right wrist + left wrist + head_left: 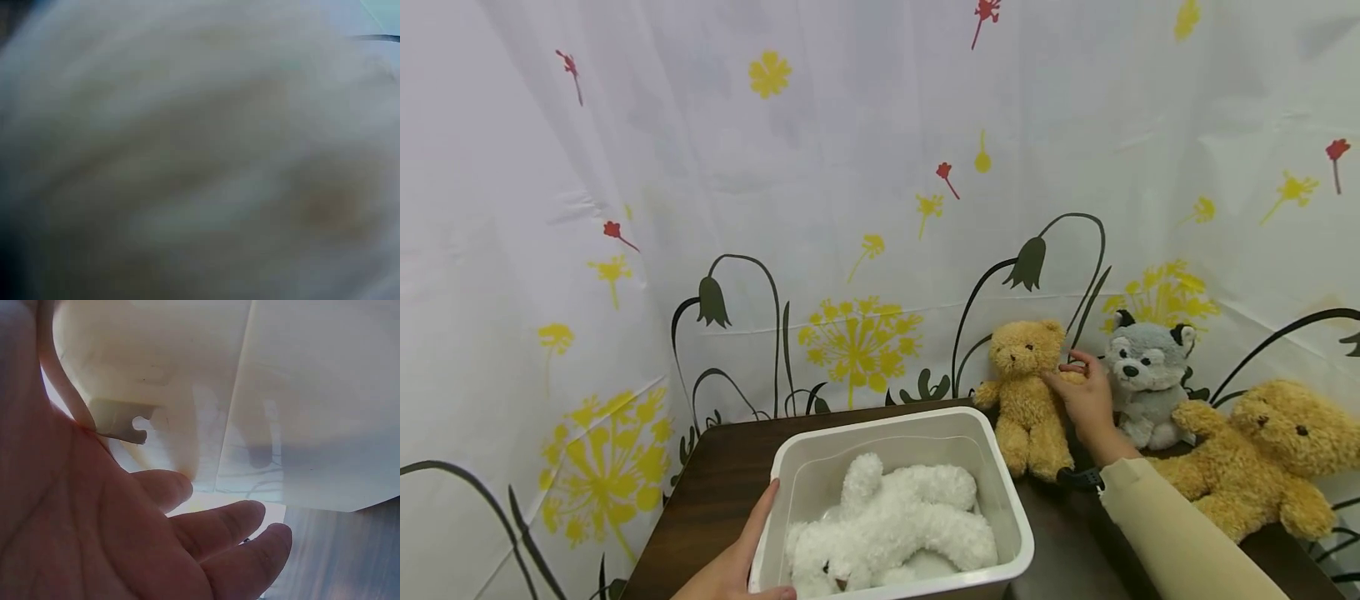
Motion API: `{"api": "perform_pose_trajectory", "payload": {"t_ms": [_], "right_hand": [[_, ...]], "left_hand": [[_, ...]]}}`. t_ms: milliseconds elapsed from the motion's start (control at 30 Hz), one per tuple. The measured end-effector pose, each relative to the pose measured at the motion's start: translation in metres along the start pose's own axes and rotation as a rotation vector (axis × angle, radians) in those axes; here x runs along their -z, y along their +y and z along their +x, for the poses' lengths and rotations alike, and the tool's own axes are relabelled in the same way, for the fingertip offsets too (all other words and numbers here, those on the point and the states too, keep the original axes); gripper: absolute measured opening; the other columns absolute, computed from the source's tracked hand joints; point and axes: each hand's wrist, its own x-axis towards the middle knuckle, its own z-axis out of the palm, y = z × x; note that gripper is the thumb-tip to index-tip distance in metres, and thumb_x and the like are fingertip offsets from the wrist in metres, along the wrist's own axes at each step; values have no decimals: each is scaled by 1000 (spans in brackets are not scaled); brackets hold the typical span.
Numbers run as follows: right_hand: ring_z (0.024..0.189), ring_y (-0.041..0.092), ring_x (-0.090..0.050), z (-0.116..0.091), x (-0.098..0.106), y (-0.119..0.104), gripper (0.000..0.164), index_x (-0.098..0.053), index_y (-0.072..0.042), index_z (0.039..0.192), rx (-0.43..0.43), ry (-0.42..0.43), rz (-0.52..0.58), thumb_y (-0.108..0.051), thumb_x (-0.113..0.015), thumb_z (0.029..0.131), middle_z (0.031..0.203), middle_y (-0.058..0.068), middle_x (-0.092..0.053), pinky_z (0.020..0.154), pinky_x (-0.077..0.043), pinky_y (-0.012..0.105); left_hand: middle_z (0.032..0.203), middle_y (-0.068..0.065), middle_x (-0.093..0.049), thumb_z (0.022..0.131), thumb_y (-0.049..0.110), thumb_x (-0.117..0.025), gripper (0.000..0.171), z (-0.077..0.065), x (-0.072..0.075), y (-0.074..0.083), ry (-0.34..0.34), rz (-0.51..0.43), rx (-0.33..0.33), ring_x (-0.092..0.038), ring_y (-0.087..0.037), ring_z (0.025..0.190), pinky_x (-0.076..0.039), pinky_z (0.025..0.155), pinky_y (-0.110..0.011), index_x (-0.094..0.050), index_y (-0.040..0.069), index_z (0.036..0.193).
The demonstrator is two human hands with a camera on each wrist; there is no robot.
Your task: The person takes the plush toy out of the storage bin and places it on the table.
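My left hand point(741, 550) holds the left side of a white plastic bin point(1011, 508). In the left wrist view, its fingers point(219, 528) lie along the bin's outer wall point(325, 412). A white fluffy stuffed animal point(887, 525) lies on its side in the bin. Right of the bin, a golden teddy bear point(1026, 408) sits upright against the curtain. My right hand point(1090, 404) pinches this bear's arm between thumb and fingers. The right wrist view is a close, pale blur.
A grey-and-white husky plush point(1146, 375) sits just right of my right hand. Beyond my sleeve, a larger golden bear point(1262, 467) leans back. All stand on a dark wooden table point(722, 467), backed by a flower-printed curtain point(850, 167).
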Motion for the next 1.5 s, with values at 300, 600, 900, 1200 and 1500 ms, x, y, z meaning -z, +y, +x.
{"api": "perform_pose_trajectory", "payload": {"t_ms": [300,600,900,1200,1500], "right_hand": [[141,50,-29,-37,-12,1,120,-6,-19,159,-77,75,-236,-55,-84,76,158,32,-14,107,-35,66],[105,52,-62,-51,-22,8,116,-4,-17,163,2,-103,-539,-33,-85,82,137,37,-54,81,-52,61],[100,46,-66,-35,-11,25,100,-14,-17,160,-10,-97,-454,-22,-81,87,141,32,-52,76,-53,51],[123,53,-54,-19,-5,37,100,-6,-24,162,29,-167,-402,-24,-77,92,155,33,-35,87,-52,59],[147,54,-26,-12,-10,41,108,3,-33,163,2,-262,-344,-32,-77,91,167,25,-14,101,-43,68]], "left_hand": [[155,-36,-20,91,10,-69,118,-4,0,-1,-6,5,9,-53,-7,122,-52,89,-24,26,26,158],[158,-31,-17,89,10,-70,119,-3,3,7,1,-47,40,-57,-13,120,-52,89,-24,23,33,159],[159,-30,-19,90,13,-70,118,-1,3,8,1,-21,76,-57,-14,120,-52,89,-23,24,34,158],[160,-27,-18,92,15,-68,115,2,1,6,-6,-62,126,-57,-22,119,-53,87,-25,24,41,157],[159,-27,-22,91,16,-70,116,0,0,6,28,-9,121,-61,-19,113,-53,86,-24,22,42,157]]}}
